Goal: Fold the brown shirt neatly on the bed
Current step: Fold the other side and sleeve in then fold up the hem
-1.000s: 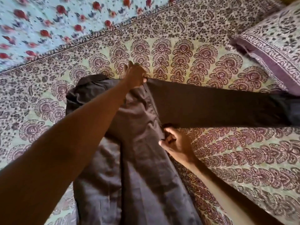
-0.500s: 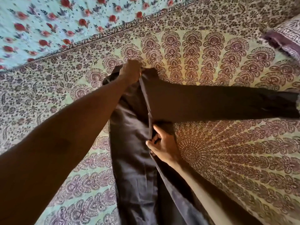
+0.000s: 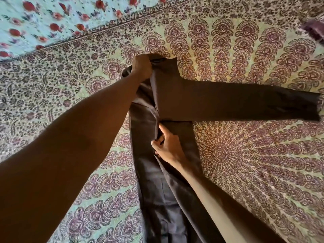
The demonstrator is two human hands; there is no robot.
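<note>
No writing or label can be read anywhere. The brown shirt (image 3: pixel 168 172) lies on the bed (image 3: pixel 245 155), folded lengthwise into a narrow dark strip with a faint sheen, one sleeve (image 3: pixel 236 100) stretched out flat toward the bed's right edge. The left hand (image 3: pixel 141 67) is clamped on the collar end at the far end. The right hand (image 3: pixel 166 146) pinches the folded edge just below the sleeve.

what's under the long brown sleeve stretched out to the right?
The long brown sleeve lies on the paisley-print bedspread, visible all around it. Directly beneath is covered.
</note>
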